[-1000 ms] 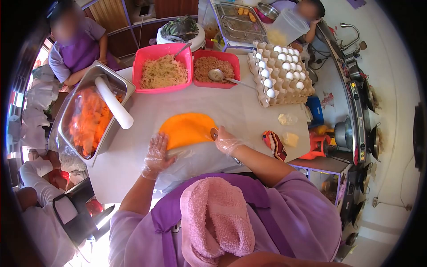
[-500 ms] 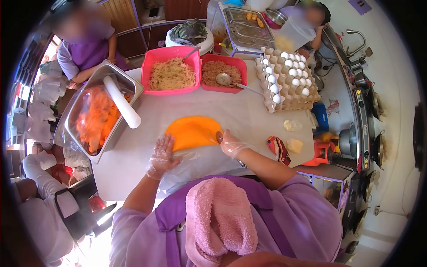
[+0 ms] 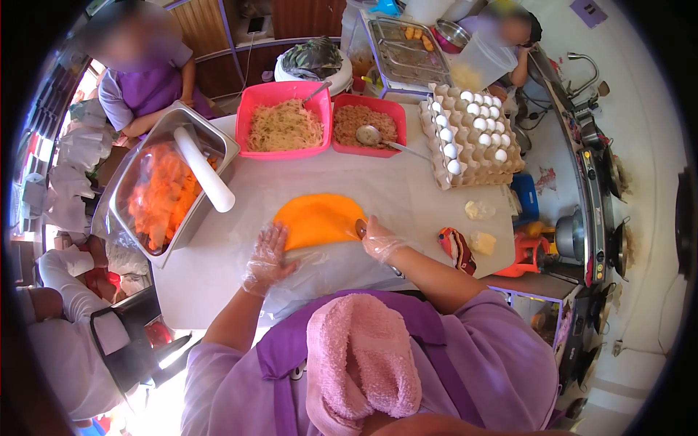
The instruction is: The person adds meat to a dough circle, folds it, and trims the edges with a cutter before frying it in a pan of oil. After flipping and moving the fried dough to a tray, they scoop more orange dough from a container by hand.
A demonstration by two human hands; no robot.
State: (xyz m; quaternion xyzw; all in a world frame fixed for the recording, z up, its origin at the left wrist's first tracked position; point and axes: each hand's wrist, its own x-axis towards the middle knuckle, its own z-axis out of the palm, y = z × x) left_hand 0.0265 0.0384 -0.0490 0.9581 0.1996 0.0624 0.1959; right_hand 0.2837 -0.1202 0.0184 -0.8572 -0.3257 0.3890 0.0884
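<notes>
Fingers of the left hand [image 3: 267,260] were laid out nearly straight and close together, the thumb held apart over the clear sheet [image 3: 323,267]. The tips were set at the dough's left edge, apparently so that dough and sheet could be steadied; how hard they pressed could not be told. Fingers of the right hand [image 3: 379,241] were curled, and a round metal disc [image 3: 360,228] was pinched between them at the opposite edge of the dough. It was held close to the rim, presumably for control; whether a handle was attached could not be made out. Both hands were covered by clear gloves, likely against sticking.

The dough [image 3: 318,220], orange and half-moon shaped, was located between the hands, flat on the table [image 3: 195,294], its straighter side toward the body. The sheet was spread along that side, perhaps for lifting or folding.

Beyond the dough, a tub of pale shreds [image 3: 285,153] and a tub of brown mince [image 3: 371,151] were placed side by side, within reach. A spoon [image 3: 368,135] was rested in the mince, handle outward, ready to be grasped. Eggs [image 3: 482,124] were seated in stacked trays [image 3: 465,168], where rolling was prevented. A white roller [image 3: 205,168] was propped across the steel pan [image 3: 227,147], off the work surface.
</notes>
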